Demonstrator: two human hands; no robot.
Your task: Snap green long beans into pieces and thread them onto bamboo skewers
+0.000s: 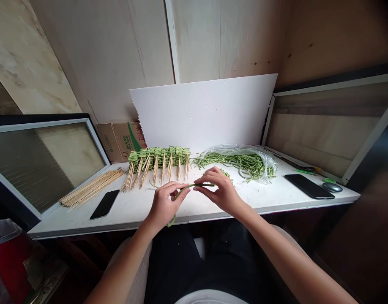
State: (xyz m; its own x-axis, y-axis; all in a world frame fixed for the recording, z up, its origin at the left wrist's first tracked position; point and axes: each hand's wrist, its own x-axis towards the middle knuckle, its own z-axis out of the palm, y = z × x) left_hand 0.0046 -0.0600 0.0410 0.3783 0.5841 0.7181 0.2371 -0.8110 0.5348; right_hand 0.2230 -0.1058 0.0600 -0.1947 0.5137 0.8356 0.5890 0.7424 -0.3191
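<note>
Both my hands hold one long green bean above the white table. My left hand pinches it near the middle, and the bean's tail hangs below that hand. My right hand pinches the other end, fingers closed on it. Behind my hands lies a row of bean pieces threaded on bamboo skewers. A pile of loose long beans rests on a clear plastic bag to the right.
Bare bamboo skewers lie at the left beside a black phone. A second phone and a small round object sit at the right. A white board leans at the back, a cardboard box beside it. A red bin stands lower left.
</note>
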